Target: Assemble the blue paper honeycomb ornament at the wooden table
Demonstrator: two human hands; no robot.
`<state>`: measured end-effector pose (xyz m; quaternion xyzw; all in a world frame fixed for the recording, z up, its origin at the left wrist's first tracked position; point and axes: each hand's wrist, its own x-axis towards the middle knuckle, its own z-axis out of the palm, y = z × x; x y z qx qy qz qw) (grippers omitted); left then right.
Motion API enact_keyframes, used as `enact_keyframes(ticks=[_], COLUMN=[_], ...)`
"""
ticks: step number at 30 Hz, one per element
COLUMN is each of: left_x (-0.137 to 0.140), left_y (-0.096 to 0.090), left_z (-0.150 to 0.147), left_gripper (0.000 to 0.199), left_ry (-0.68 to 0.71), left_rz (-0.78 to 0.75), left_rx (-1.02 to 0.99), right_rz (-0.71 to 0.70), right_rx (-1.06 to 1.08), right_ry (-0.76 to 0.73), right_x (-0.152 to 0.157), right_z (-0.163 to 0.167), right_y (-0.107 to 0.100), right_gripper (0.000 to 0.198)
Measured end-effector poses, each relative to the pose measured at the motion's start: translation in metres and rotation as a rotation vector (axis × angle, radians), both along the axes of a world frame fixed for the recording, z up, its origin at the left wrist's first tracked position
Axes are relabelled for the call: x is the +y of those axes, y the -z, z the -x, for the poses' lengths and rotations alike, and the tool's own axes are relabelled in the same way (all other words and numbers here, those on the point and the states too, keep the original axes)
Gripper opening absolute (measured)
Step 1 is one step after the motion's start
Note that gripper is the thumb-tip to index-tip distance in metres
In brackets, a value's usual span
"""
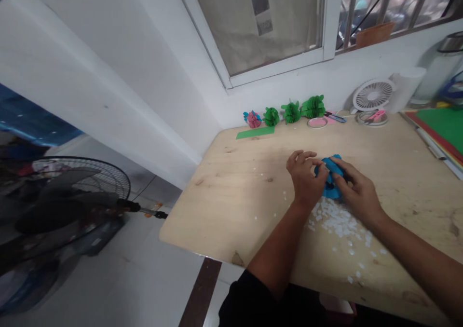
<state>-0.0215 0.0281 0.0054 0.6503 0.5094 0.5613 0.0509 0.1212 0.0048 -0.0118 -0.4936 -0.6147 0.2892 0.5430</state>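
The blue paper piece [330,164] is between the two hands, above the wooden table [231,182] or resting on it; I cannot tell which from my distant place. From the left hand [306,176] it lies to the right, just at the fingertips, and from the right hand [358,187] it lies to the left. Neither hand is clearly nearer, as both reach its edges. Its long axis I cannot fix (the fingers hide much of it, and the outline looks almost round).

I see the right hand gripping the piece, thumb on top and fingers toward the far edge. The left thumb and index finger come close together at its left side, the other fingers spread and raised; whether they pinch the paper, I cannot tell.

Just below the piece, on the near side, many small white bits [338,218] are scattered. Farther out, near the wall, I find green paper shapes [313,106], a green strip [255,132] and a small white fan [373,95]. I can read no brand, label or writing anywhere.
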Motion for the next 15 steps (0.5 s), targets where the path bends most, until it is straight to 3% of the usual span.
enact_keyframes(ticks=[5,12,15], left_x=[-0.003,-0.016,-0.016], left_y=[-0.007,-0.019,-0.019], left_z=[0.003,0.003,0.003], left_gripper=[0.012,0.017,0.018], left_ry=[0.097,0.346,0.473], left_rz=[0.009,-0.077,-0.065], left_rx=[-0.152,-0.063,-0.039], right_rz=[0.018,0.145,0.130], right_rx=[0.075,0.249,0.293], right_ry=[0.023,0.177,0.209], right_x=[0.003,0.016,0.022], right_z=[-0.001,-0.009,-0.014], right_y=[0.001,0.001,0.004], right_gripper=[0.046,0.053,0.052])
